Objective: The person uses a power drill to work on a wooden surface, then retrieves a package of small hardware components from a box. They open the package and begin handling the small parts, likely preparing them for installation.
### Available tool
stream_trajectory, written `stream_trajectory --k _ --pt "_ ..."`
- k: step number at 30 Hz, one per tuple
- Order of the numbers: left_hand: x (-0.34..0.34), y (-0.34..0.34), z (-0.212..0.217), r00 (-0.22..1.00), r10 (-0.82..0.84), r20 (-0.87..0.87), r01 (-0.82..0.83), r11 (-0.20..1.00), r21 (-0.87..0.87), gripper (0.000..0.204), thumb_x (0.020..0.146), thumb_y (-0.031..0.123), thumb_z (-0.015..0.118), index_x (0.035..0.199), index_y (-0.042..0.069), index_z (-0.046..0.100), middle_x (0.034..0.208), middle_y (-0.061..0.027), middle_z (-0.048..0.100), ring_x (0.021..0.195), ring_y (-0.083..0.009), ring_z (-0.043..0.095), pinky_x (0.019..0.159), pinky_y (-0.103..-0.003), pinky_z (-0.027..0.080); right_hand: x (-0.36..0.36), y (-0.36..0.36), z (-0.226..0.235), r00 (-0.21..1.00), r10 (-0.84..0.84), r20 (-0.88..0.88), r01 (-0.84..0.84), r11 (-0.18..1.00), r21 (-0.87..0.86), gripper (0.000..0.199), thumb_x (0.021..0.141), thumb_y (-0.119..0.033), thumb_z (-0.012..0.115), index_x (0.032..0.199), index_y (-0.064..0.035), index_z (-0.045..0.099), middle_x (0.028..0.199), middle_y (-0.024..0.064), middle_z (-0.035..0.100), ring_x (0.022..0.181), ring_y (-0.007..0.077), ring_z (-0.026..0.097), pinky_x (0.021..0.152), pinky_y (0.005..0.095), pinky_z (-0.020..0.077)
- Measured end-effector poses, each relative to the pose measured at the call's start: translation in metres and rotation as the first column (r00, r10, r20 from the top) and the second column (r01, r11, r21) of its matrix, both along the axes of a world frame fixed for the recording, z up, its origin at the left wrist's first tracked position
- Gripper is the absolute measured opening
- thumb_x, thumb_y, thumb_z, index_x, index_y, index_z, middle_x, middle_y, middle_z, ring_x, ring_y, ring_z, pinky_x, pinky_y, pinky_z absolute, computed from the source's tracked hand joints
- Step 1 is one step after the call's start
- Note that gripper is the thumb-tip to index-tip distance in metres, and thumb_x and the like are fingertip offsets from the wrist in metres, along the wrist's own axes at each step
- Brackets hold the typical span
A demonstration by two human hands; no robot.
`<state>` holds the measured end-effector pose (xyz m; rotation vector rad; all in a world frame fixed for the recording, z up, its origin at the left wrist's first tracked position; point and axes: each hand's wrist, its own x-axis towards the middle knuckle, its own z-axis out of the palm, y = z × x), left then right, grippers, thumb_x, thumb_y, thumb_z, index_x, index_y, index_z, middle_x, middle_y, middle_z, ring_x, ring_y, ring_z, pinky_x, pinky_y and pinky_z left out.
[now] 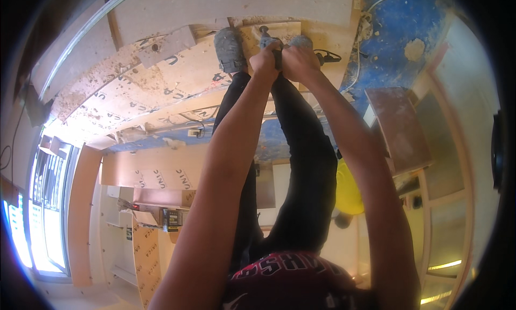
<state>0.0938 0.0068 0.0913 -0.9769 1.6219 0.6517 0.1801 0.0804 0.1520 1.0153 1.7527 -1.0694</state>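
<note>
Both my arms reach far forward to the board between my feet. My left hand (264,62) is closed around a dark hand-held tool (278,58), and my right hand (299,64) is closed against it from the other side. My fingers hide most of the tool, so its exact kind is unclear. A grey part and a small dark round end show just beyond my left hand. My grey left shoe (230,50) rests on the plywood board (188,65), and my right shoe (301,41) shows behind my right hand. A black looped thing (328,56) lies right of that hand.
Dusty wooden boards (153,48) lie at the far left. The blue floor (395,38) carries a white cable (358,68). A brown box-like panel (399,128) stands at the right, near a yellow rounded thing (348,189). Wooden cabinet parts (156,167) and a bright window (49,202) are at left.
</note>
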Motion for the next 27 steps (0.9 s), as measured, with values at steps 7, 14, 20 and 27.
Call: stream_trajectory --k 7,14,20,27 --pt "-0.003 -0.018 -0.014 0.997 0.059 0.039 -0.061 0.997 0.037 0.039 0.074 0.013 0.086 0.103 -0.003 0.066 0.1 -0.0133 0.067 0.083 -0.0281 0.067 0.067 -0.049 0.056 -0.008 -0.005 0.0 1.0 -0.026 0.012 0.025 0.999 0.045 0.026 0.077 -0.012 0.072 0.1 0.0 0.069 0.096 0.0195 0.074 0.096 0.0336 0.072 0.081 0.0432 0.0577" --pt "-0.006 -0.022 -0.019 0.992 0.116 0.049 -0.118 0.992 0.035 0.04 0.073 0.013 0.086 0.104 -0.004 0.068 0.096 -0.0122 0.068 0.081 -0.0276 0.068 0.067 -0.047 0.057 -0.011 -0.002 0.0 0.993 0.108 -0.038 -0.107 0.994 0.036 0.028 0.08 -0.013 0.069 0.105 -0.0012 0.068 0.099 0.0186 0.074 0.098 0.0316 0.073 0.082 0.0418 0.0581" --pt "-0.003 -0.009 -0.003 0.999 -0.035 -0.02 0.036 0.999 0.033 0.041 0.07 0.01 0.088 0.098 -0.009 0.066 0.094 -0.0144 0.067 0.072 -0.0254 0.067 0.054 -0.041 0.055 -0.005 -0.01 0.004 0.995 -0.094 0.014 0.094 0.996 0.008 0.028 0.078 -0.01 0.064 0.104 0.0014 0.068 0.096 0.0227 0.073 0.096 0.0371 0.072 0.081 0.0455 0.0578" --pt "-0.004 -0.013 -0.01 0.994 -0.111 0.002 0.111 0.994 -0.025 0.045 0.07 0.015 0.088 0.103 -0.007 0.066 0.096 -0.014 0.067 0.077 -0.0267 0.067 0.062 -0.045 0.055 -0.004 -0.008 0.005 0.997 -0.072 -0.017 0.072 0.997 -0.008 0.026 0.079 -0.01 0.063 0.102 0.0015 0.068 0.097 0.0214 0.073 0.095 0.0375 0.072 0.081 0.0462 0.0577"
